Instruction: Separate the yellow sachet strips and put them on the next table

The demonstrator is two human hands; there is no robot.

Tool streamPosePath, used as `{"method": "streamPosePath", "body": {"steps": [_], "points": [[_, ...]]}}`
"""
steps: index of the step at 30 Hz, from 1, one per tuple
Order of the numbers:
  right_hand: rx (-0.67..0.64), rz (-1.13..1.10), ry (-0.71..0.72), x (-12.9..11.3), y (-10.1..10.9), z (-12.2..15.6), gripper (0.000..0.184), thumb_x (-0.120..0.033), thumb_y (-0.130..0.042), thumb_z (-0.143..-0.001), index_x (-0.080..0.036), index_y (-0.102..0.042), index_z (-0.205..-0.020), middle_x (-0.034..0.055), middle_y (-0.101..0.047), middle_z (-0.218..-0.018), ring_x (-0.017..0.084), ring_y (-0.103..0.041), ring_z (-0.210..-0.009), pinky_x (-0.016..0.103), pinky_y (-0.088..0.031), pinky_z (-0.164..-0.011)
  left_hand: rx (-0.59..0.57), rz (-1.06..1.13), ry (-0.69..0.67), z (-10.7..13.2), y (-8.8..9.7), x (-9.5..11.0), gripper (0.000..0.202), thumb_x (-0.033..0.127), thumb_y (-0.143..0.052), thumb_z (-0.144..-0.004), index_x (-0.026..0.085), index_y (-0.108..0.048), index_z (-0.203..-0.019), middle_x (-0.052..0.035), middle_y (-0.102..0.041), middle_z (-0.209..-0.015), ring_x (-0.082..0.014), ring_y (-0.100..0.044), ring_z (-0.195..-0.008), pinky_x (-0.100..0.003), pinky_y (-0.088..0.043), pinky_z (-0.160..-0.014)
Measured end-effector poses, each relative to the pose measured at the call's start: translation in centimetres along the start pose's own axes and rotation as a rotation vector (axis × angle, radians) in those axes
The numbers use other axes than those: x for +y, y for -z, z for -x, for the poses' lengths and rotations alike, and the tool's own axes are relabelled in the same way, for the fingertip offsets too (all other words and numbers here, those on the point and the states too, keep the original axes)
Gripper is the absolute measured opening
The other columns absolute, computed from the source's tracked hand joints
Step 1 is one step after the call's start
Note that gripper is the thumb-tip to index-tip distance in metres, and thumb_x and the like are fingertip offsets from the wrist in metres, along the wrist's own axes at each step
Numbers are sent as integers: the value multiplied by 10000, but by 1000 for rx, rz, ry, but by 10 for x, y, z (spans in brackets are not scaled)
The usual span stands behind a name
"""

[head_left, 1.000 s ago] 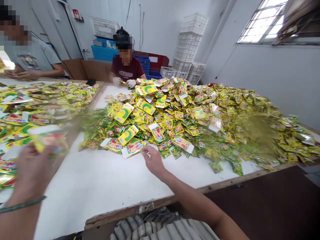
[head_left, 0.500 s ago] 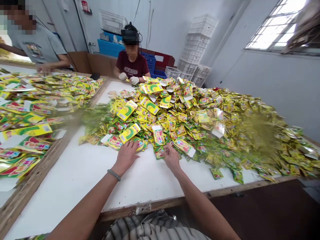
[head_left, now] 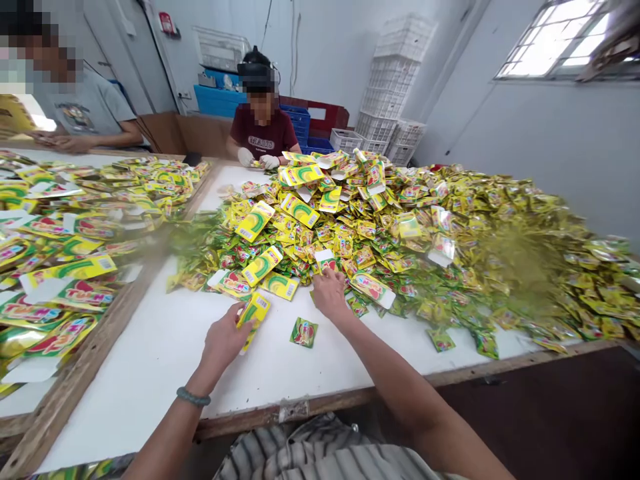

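A big heap of yellow and green sachets [head_left: 400, 227] covers the white table [head_left: 165, 360]. My left hand [head_left: 225, 340] is closed on a long yellow pouch [head_left: 254, 313], held just above the table near the heap's front edge. My right hand [head_left: 329, 293] reaches into the heap's edge, its fingers curled among the sachets next to a red-and-white pouch [head_left: 325, 260]; what it grips is hidden. A single small green sachet [head_left: 303, 332] lies loose on the table between my hands.
A second table on the left carries more pouches [head_left: 65, 233] behind a wooden rim [head_left: 80, 373]. One person in a maroon shirt [head_left: 263, 137] sits at the far end, another in grey [head_left: 80, 113] at the left. White crates [head_left: 395, 87] are stacked at the back wall.
My left hand has drawn back from the heap with a yellow pouch in it. My right hand has pushed further into the heap. A small green sachet now lies loose on the table.
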State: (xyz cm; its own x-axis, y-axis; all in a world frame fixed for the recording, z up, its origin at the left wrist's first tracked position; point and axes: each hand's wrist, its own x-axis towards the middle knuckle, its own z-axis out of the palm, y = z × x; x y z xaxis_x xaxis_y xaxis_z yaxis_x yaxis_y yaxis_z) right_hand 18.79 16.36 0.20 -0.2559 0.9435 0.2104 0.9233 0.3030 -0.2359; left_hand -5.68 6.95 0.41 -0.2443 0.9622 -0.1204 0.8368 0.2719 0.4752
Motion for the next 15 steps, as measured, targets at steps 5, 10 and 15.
{"method": "streamPosePath", "body": {"steps": [5, 10, 15], "points": [[-94, -649, -166, 3, 13, 25, 236, -308, -508, -866, -188, -663, -997, 67, -685, -890, 235, -604, -895, 381, -438, -814, 169, -72, -12, 20, 5, -1, 490, 444, -460, -844, 148, -589, -1212, -197, -656, -1105, -349, -614, -982, -418, -469, -751], [-358, -1206, -49, -26, 24, 64, 289, -426, -541, -832, -197, -652, -969, 33, -686, -817, 199, -637, -774, 323, -497, -719, -92, 636, -158, 31, -6, 46, 422, 492, -580, -775, 144, -668, -996, -122, -704, -942, -249, -639, -854, -354, -490, -762], [-45, -789, 54, -40, 27, 85, 149, -224, -534, -828, -193, -672, -872, 77, -688, -874, 212, -592, -860, 344, -450, -815, -198, 1091, -3, 39, -19, 69, 369, 478, -746, -609, 144, -661, -742, -30, -679, -651, -140, -587, -575, -255, -460, -566]]}}
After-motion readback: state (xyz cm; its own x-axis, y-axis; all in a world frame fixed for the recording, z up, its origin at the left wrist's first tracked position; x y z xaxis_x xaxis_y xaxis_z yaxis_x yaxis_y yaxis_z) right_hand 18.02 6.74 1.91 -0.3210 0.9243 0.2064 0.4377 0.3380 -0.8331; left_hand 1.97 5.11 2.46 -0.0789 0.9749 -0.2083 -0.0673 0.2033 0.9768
